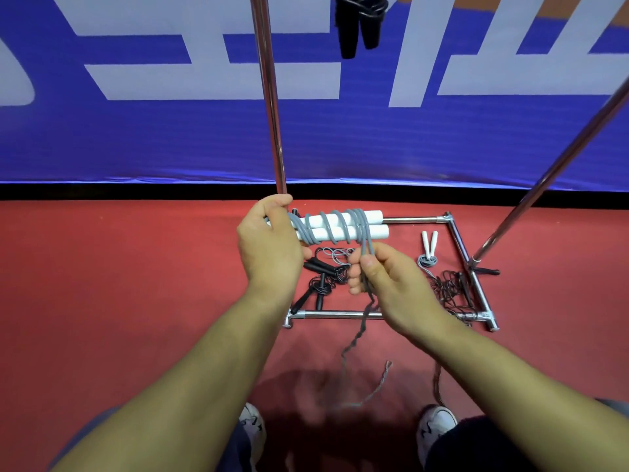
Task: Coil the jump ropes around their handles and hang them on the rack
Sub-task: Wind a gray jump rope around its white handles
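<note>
Right fingers (369, 267) pinching grey rope (366, 233), left hand (269, 247) gripping white handles (340, 226)

Handles (340, 226) white, wound in grey rope (366, 240) — above them, blue banner (170, 141) with pale lettering; below, red floor (136, 284), black ropes (320, 277), chrome rack base (340, 314).

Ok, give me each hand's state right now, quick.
Left hand: grips one end of the paired white handles.
Right hand: pinches the grey rope just below the coils, loose tail hanging down.
</note>
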`<state>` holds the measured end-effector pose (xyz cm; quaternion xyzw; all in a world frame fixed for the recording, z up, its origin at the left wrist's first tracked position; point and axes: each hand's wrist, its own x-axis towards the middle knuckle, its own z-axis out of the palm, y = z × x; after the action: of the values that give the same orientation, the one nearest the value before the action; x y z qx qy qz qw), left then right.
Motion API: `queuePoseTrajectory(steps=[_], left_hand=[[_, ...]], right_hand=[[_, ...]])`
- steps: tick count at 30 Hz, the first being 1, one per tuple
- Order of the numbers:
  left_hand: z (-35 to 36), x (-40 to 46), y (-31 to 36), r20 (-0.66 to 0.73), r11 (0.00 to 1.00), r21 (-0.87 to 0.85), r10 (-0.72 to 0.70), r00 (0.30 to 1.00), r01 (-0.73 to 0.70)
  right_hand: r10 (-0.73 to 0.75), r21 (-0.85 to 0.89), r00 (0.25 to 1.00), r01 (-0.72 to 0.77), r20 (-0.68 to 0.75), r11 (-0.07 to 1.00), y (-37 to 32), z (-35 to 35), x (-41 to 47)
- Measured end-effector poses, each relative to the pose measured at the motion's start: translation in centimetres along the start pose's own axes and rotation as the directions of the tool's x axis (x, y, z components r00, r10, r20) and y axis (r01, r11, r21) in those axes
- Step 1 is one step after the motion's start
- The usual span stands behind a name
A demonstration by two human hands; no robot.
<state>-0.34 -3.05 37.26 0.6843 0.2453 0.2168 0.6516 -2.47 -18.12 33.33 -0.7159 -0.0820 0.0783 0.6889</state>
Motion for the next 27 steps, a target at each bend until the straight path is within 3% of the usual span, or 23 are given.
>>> queuePoseTrajectory(steps=[7,10,14,18,22,25,27], left_hand=[[0.4,-0.9,0.1,0.028,0.999,-0.029,-0.038,0.999,0.039],[0.8,-1.6,-0.3,0.032,0.996,-0.046,-0.076,0.997,0.078],[1.2,-2.3,-1.0,0.076,0.995,-0.007,-0.098,0.992,0.099],[1.1,-2.3,-1.2,0.096,0.995,0.092,-0.035,0.995,0.026],[0.9,-0.8,-0.3,0.092,0.997,0.077,-0.003,0.996,-0.004],[0.1,0.0,0.0,0.276,0.997,0.071,0.001,0.961,-0.021],[-0.6,0.1,0.2,0.491,0.985,0.151,-0.001,0.871,-0.084]], right_hand=[[0.251,0.227,0.960,-0.218,-0.127,0.949,-1.4,-0.2,0.4],[0.233,0.235,0.968,-0.205,-0.098,0.950,-1.4,0.1,0.3],[0.098,-0.003,0.994,-0.098,0.048,0.995,-0.4,1.1,-0.5],[0.066,-0.151,0.995,-0.053,0.077,0.987,0.8,1.1,-1.0],[-0.149,-0.429,0.965,0.230,0.215,0.873,2.2,0.6,-1.9],[-0.302,-0.567,0.917,0.398,0.260,0.721,2.8,-1.0,-0.7],[-0.367,-0.645,0.893,0.444,0.261,0.622,2.6,-3.1,1.3]])
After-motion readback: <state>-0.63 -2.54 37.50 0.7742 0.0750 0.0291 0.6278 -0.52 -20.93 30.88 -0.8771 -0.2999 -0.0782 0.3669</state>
